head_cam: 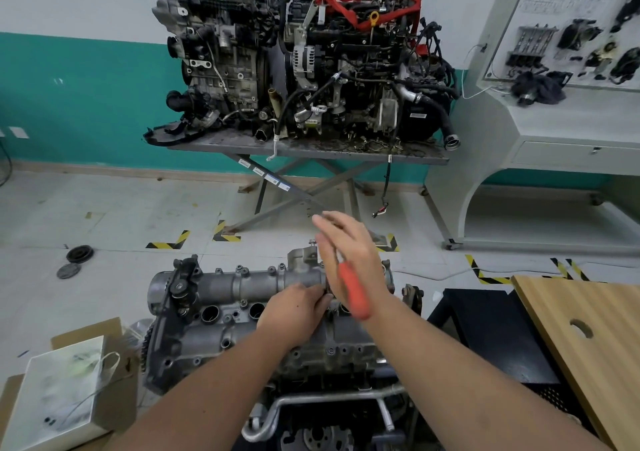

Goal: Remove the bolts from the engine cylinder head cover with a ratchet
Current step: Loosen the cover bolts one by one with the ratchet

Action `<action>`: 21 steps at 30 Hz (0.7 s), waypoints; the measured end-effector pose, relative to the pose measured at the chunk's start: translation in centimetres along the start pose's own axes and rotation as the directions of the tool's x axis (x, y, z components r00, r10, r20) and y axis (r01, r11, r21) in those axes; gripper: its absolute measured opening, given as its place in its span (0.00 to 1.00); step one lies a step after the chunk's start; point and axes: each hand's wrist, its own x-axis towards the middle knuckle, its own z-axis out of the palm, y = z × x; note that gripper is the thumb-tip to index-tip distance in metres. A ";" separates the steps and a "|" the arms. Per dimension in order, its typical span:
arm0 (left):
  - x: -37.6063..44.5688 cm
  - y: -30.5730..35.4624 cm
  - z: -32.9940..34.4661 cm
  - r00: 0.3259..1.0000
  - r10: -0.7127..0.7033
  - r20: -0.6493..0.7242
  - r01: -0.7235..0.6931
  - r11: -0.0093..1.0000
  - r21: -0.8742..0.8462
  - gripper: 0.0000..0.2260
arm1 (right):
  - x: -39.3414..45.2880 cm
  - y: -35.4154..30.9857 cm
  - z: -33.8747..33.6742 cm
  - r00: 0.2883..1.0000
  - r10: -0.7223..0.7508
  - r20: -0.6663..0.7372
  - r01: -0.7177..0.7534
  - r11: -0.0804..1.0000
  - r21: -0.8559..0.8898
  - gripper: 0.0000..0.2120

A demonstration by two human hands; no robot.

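The grey cylinder head cover [221, 298] tops an engine in front of me, with small bolts [239, 269] along its far edge. My left hand [294, 312] rests on the cover's middle, its fingertips curled at the ratchet's head, which is hidden beneath them. My right hand [349, 253] is blurred, with fingers stretched out straight above the cover. The ratchet's orange handle [353, 291] lies against its palm, slanting down toward my wrist.
A wooden board [588, 339] with a hole lies at the right over a black stand [491, 333]. A white paper bag [59, 391] and cardboard sit at lower left. Beyond, two engines [311, 59] stand on a metal lift table [311, 149]; a training panel [568, 35] stands far right.
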 end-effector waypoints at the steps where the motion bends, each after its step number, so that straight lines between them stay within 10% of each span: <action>1: 0.1 -0.1 0.1 1.000 -0.006 0.022 0.006 1.000 -0.010 0.11 | 0.1 0.3 0.0 0.987 -0.162 0.025 0.163 0.972 -0.169 0.13; 8: 0.0 0.3 -0.1 0.999 0.026 -0.032 -0.026 1.000 -0.008 0.16 | 2.0 -0.5 -1.4 0.894 -0.242 0.378 0.420 0.747 -0.516 0.11; 21: 0.1 0.0 0.3 1.000 -0.010 -0.018 0.010 1.000 0.013 0.18 | 4.2 -2.3 -2.3 0.768 0.091 0.634 0.311 0.811 -0.495 0.21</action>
